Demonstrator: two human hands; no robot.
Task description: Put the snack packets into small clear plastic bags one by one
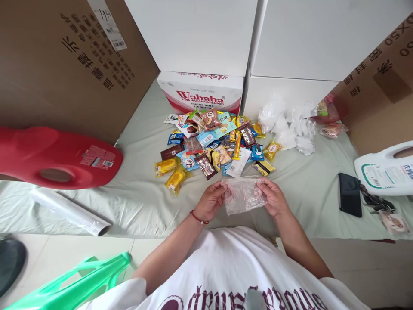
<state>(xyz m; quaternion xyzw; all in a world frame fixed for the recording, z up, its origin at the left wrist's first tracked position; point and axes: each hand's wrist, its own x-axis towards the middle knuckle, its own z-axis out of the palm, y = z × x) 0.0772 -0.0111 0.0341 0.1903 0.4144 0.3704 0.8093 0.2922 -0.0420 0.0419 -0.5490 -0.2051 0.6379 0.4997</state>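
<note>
- left hand [211,200] and right hand [274,197] each pinch one side of a clear plastic bag [243,196], fingers closed on the film; the two-sided grip likely keeps it spread
- bag is near centre, over the pale sheet [145,202]
- snack pile [216,142] lies just beyond the bag, crumpled bags [290,127] far right, phone [350,194] well apart on the right
</note>
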